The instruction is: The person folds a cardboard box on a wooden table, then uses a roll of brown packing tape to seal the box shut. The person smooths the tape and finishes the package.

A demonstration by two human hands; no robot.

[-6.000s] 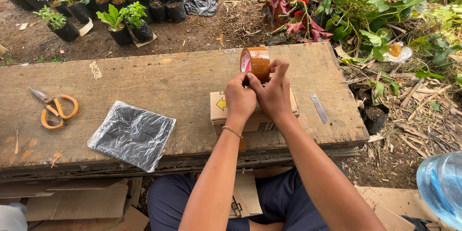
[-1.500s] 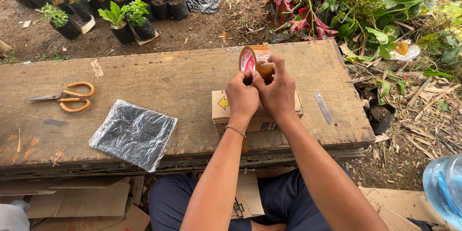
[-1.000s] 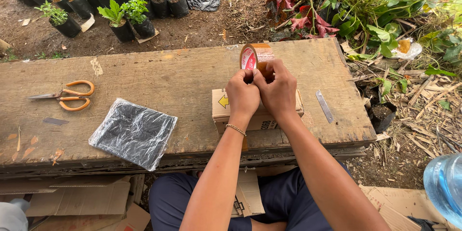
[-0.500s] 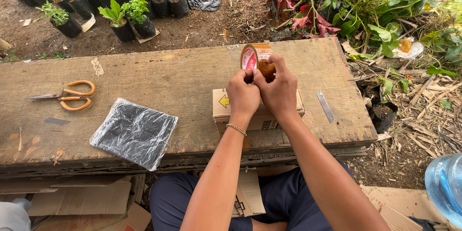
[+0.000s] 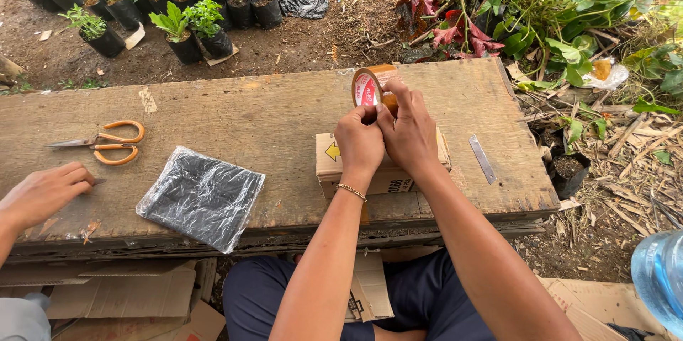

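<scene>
Both my hands hold a roll of brown packing tape [image 5: 371, 86] upright above a small cardboard box [image 5: 384, 174] on the wooden plank table [image 5: 270, 120]. My left hand [image 5: 359, 143], with a thin bracelet at the wrist, pinches the roll's near edge. My right hand [image 5: 409, 131] wraps the roll from the right, its fingers over the top. The box lies under my hands and is partly hidden by them.
Orange-handled scissors [image 5: 107, 143] and a flat pack of black plastic bags [image 5: 201, 197] lie at the left. Another person's hand [image 5: 43, 193] rests on the table's left front edge. A metal blade [image 5: 482, 159] lies at right. Potted seedlings [image 5: 186, 28] stand beyond; a water bottle [image 5: 658, 277] stands at lower right.
My hands stay on the tape roll with only small finger shifts. Another person's hand has come into view at the left edge of the table.
</scene>
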